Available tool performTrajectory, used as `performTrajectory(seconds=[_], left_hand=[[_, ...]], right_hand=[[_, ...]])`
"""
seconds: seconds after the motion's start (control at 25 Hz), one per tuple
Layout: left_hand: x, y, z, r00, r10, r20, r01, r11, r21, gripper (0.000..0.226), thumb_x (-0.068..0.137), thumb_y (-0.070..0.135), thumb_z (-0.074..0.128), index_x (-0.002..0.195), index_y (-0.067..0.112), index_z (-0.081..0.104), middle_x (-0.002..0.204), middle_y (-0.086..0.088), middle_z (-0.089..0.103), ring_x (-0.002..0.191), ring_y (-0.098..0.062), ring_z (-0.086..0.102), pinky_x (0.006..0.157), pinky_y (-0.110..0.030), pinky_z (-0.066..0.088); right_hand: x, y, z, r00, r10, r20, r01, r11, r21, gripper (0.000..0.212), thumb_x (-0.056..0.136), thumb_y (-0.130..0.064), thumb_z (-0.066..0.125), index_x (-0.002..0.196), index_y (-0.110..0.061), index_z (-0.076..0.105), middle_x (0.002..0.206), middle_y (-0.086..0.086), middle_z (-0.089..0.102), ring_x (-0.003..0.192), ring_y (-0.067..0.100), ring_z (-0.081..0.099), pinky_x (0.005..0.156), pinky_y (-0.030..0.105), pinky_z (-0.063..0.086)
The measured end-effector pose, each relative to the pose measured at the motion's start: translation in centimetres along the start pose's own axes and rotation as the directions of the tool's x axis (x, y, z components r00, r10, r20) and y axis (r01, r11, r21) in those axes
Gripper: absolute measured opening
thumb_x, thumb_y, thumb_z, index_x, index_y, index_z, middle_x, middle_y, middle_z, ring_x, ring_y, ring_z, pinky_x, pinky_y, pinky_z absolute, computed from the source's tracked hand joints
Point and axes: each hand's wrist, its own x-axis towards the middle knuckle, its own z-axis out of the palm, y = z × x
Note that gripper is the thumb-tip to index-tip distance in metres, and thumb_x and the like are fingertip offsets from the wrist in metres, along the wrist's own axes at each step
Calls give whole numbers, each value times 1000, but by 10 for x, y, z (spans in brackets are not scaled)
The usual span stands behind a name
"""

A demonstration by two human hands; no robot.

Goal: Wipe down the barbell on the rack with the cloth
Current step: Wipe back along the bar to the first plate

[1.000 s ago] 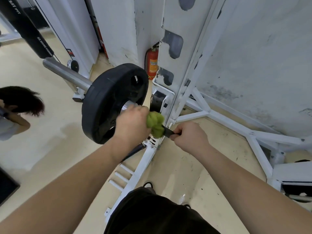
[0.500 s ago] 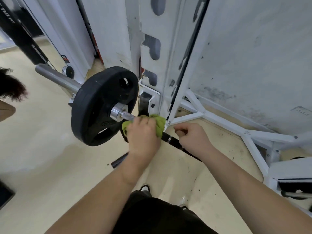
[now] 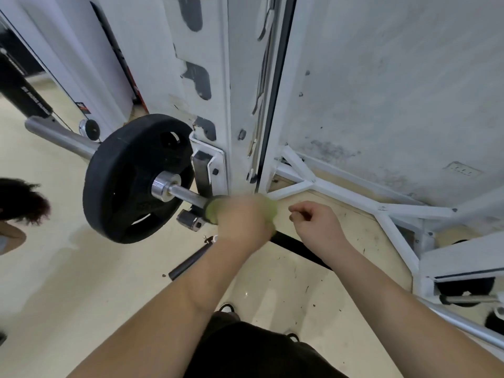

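The barbell (image 3: 185, 193) lies on the white rack (image 3: 226, 110), with a black plate (image 3: 122, 184) and a steel collar on its left end. My left hand (image 3: 242, 222), blurred by motion, grips the green cloth (image 3: 211, 212) round the shaft just right of the rack hook. The shaft's black part (image 3: 294, 246) runs on to the right under my right forearm. My right hand (image 3: 319, 225) hovers above the shaft with its fingers curled, and it holds nothing.
The rack's white base struts (image 3: 341, 192) spread over the floor beside a scuffed wall. A short dark rod (image 3: 191, 261) lies on the floor under the bar. Another person's hair (image 3: 19, 200) shows at the left edge. More weights (image 3: 463, 296) sit at lower right.
My left hand slid the cloth rightwards along the shaft, away from the plate. My right hand let go of the bar and lifted off it.
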Motion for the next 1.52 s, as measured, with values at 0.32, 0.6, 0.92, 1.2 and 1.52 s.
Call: performTrajectory(seconds=[0.32,0.6,0.92,1.2,1.52], left_hand=[[24,-24,-18,973,-134,186,162,976,-144,38,84,57,60,101,23,54,85,3,60,85,-27,65,64,-33,48],[-105,-44,29,777,-493,391,573,297,-764,40,65,61,74,87,28,73,74,4,76,71,-15,73,70,-33,60],[-48,-35,37,649,-411,640,356,-579,-733,41,88,21,59,130,23,59,115,-12,74,96,-28,71,82,-39,56],[-103,40,26,779,-139,612,610,-57,-790,22,83,11,69,101,22,74,96,-3,79,90,-18,75,67,-26,57],[-191,144,55,811,169,561,568,4,-823,47,82,12,79,126,12,64,119,-20,73,109,-36,71,93,-48,58]], right_hand=[[-1,-7,4,998,-36,-58,35,999,-16,25,96,-14,58,112,-23,76,104,-8,73,98,10,65,84,20,46],[-21,-20,18,991,-133,15,133,989,-62,17,92,-16,62,80,-21,74,81,-5,73,77,9,63,69,19,49],[-41,-18,46,997,-77,-19,77,997,-4,19,95,-21,65,91,-39,70,66,-6,65,61,7,58,57,15,44],[-93,19,12,991,-25,-131,41,992,121,16,94,-15,65,94,-29,72,76,-7,70,73,6,65,64,11,49],[-200,148,-103,984,141,105,-161,963,214,37,91,-2,57,110,-31,69,105,-11,71,79,1,67,64,17,49]])
